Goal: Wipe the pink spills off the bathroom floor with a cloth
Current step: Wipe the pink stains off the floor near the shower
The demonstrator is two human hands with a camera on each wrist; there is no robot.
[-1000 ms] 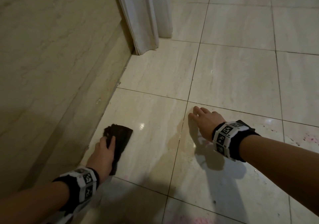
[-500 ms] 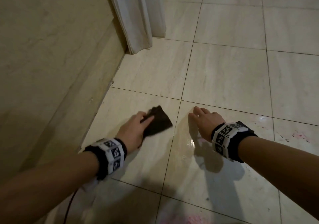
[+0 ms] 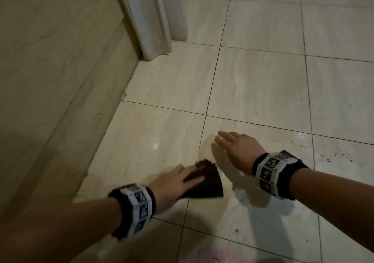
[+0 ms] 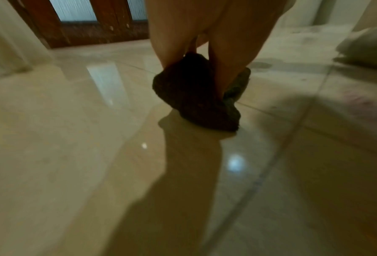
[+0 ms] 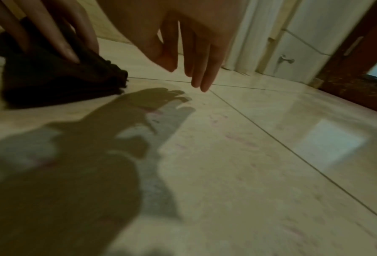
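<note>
The pink patch (image 3: 220, 255) is cut off by the bottom edge; the cloth (image 3: 204, 183) is partly hidden under the left hand (image 3: 174, 181).

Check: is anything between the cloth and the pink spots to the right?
Yes. The right hand, open just above the floor, lies between the cloth under the left hand and the pink spots.

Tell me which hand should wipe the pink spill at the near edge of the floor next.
Left. The left hand already presses the dark cloth near that pink spill; the right hand holds nothing.
</note>
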